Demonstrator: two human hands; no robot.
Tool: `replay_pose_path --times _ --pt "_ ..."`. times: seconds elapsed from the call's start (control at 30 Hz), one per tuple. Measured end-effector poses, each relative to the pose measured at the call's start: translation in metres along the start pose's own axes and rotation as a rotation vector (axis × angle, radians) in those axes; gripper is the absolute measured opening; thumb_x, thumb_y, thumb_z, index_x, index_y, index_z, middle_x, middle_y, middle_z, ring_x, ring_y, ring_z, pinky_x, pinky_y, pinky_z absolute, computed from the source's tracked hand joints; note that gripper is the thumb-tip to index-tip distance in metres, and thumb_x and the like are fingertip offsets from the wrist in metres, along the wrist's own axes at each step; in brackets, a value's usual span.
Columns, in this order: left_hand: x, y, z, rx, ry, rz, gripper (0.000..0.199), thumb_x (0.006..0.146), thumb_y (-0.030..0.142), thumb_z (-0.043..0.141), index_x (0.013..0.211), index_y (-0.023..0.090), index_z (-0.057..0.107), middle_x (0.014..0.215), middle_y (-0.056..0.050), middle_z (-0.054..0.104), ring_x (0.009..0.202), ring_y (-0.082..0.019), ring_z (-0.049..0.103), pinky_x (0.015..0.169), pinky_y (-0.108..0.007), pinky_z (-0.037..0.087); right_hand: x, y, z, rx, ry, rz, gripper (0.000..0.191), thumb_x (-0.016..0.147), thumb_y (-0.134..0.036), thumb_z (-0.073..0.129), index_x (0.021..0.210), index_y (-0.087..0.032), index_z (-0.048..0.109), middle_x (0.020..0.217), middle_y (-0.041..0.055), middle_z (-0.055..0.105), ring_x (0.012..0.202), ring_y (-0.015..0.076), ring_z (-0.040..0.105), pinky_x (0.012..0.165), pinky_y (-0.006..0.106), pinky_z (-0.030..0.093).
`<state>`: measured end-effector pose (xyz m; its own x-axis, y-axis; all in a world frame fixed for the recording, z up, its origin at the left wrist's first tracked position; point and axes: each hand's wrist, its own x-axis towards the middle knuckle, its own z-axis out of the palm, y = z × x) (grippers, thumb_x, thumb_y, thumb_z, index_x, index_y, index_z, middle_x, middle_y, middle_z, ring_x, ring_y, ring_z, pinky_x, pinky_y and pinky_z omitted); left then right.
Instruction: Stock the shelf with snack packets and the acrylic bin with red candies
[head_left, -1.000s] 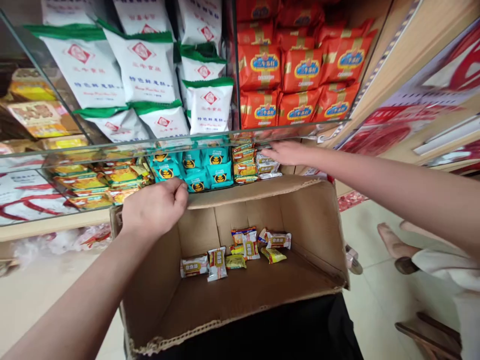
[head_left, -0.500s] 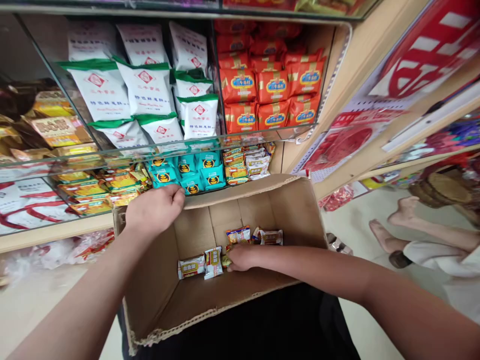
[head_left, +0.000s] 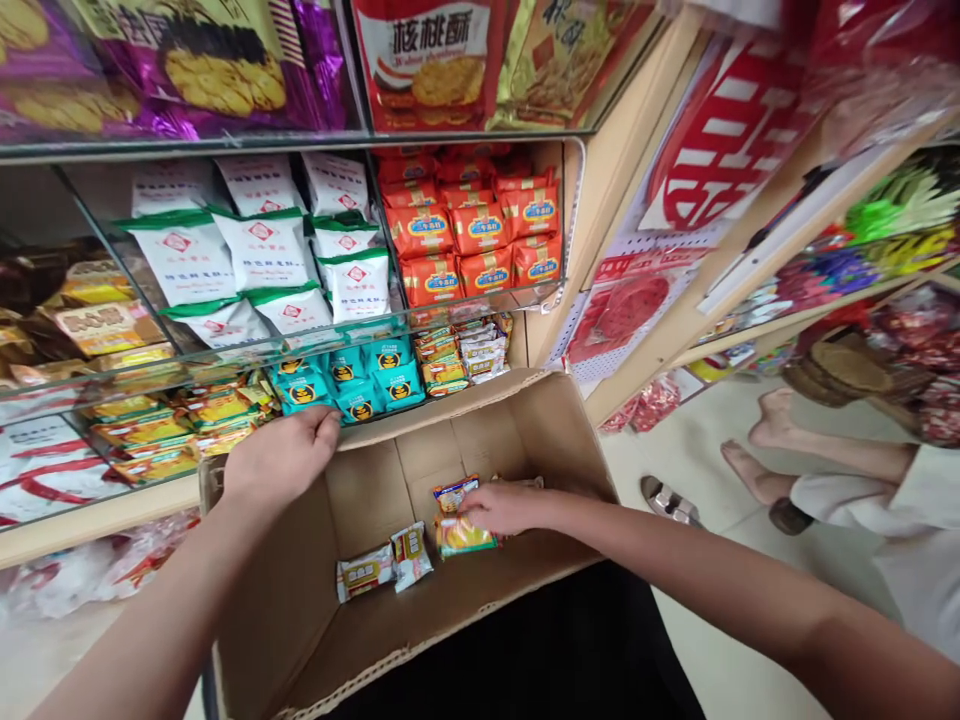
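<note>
An open cardboard box (head_left: 300,640) rests in front of me, tilted, against the lower shelf. My left hand (head_left: 281,450) is closed over its far rim near the left corner. Inside the box, my right hand (head_left: 506,505) pinches the upper edge of a yellow snack packet (head_left: 465,535) with a green edge. Just behind that packet lies an orange-and-blue packet (head_left: 454,493). Two white-and-gold packets, a flat one (head_left: 365,573) and an upright one (head_left: 411,556), lie to the left. Another wrapper is mostly hidden behind my right hand.
Beyond the box, glass-fronted shelves hold teal packets (head_left: 360,390), white-and-green bags (head_left: 262,250), red packets (head_left: 480,230) and yellow packets (head_left: 150,440). A wooden shelf post (head_left: 600,200) rises at right. Another person's bare feet (head_left: 757,450) and a sandal (head_left: 670,500) are on the floor.
The view has tipped upward, bringing more of the upper shelf into sight. My right hand has lifted slightly with the yellow packet, which now shows more. My left hand still grips the rim.
</note>
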<state>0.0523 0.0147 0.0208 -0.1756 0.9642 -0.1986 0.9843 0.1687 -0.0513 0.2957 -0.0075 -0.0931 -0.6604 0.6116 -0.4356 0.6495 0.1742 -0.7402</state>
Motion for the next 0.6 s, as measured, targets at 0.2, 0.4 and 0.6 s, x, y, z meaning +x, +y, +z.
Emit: replay_pose_path --times 0.2,0.4,0.6 --pt "-0.003 0.002 -0.002 -0.001 -0.008 -0.003 0.061 0.080 0.054 0.009 0.114 0.027 0.052 0.105 -0.013 0.063 0.093 -0.033 0.058 0.070 -0.039 0.042 -0.046 -0.028 -0.051 0.761 -0.031 -0.044 0.032 0.087 -0.034 0.036 0.115 -0.019 0.042 0.068 0.0002 0.058 0.046 0.0083 0.057 0.041 0.018 0.044" --pt "-0.007 0.002 -0.006 -0.023 -0.003 0.035 0.058 0.082 0.051 0.011 0.113 0.026 0.052 0.108 -0.013 0.062 0.094 -0.032 0.058 0.071 -0.040 0.042 -0.053 -0.050 -0.092 0.795 0.064 -0.192 0.048 0.074 -0.024 0.059 0.117 -0.020 0.038 0.076 0.0013 0.059 0.059 0.0123 0.062 0.047 0.021 0.050" --pt "-0.005 0.000 -0.005 -0.036 -0.007 0.030 0.057 0.082 0.050 0.011 0.115 0.025 0.051 0.108 -0.013 0.062 0.095 -0.033 0.057 0.071 -0.040 0.042 -0.027 -0.061 -0.135 0.092 0.588 -0.077 0.037 0.072 -0.016 0.055 0.108 -0.015 0.049 0.101 0.0071 0.058 0.077 0.0149 0.059 0.063 0.025 0.048"
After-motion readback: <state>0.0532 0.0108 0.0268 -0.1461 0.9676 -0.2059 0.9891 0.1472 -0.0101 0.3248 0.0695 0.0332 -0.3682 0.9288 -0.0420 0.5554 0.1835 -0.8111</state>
